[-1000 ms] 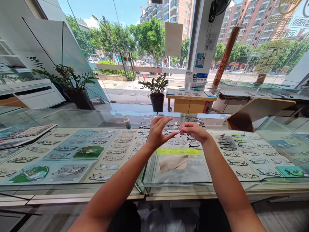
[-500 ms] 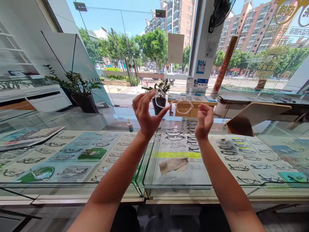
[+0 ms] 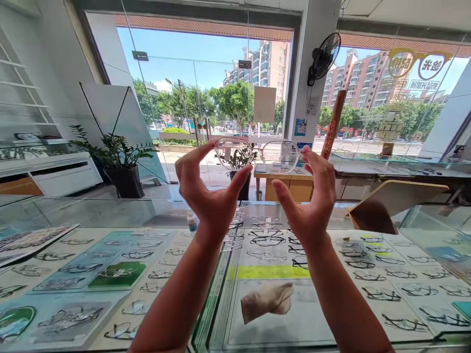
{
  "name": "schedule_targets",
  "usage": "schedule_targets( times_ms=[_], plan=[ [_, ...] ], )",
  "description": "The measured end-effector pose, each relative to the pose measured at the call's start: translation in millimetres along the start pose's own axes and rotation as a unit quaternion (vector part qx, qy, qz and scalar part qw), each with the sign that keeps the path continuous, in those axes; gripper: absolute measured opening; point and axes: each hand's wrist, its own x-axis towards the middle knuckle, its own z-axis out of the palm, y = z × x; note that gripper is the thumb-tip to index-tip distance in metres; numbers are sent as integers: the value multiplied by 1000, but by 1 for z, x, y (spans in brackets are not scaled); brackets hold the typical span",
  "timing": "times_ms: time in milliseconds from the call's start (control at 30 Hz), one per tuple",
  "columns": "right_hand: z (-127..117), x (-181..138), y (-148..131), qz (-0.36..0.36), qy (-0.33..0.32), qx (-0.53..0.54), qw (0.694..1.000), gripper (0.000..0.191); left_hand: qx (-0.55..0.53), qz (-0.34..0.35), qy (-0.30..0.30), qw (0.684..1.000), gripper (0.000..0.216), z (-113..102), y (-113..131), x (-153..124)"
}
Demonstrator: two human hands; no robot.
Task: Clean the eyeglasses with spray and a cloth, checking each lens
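Observation:
A pair of clear-framed glasses (image 3: 257, 153) is held up at eye level against the bright window. My left hand (image 3: 208, 189) grips its left rim between thumb and fingers. My right hand (image 3: 311, 196) holds the right rim the same way, palm toward me. Below the hands lies a glass display counter (image 3: 221, 274) with several rows of spectacle frames (image 3: 265, 240) under the glass. A beige cleaning cloth (image 3: 268, 300) lies on the counter top close to me.
A small spray bottle (image 3: 191, 220) stands on the counter behind my left wrist. A tilted brown-backed mirror (image 3: 390, 203) stands at the right. Potted plants (image 3: 123, 162) sit by the window. A wall fan (image 3: 324, 56) hangs above.
Both hands rose from just above the counter to eye level with the glasses. The frame turned to face me lens-on, and the view tilted upward.

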Motion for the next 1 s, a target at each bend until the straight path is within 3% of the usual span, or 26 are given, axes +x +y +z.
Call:
schedule_targets(
  times_ms=[533, 1000],
  plan=[
    [-2, -2, 18, 52, 3, -2, 999, 48, -9, -30, -66, 997, 59, 2, 1, -3],
    [-7, 3, 30, 92, -51, -39, 994, 50, -81, -83, -147, 982, 55, 6, -2, -3]
  ],
)
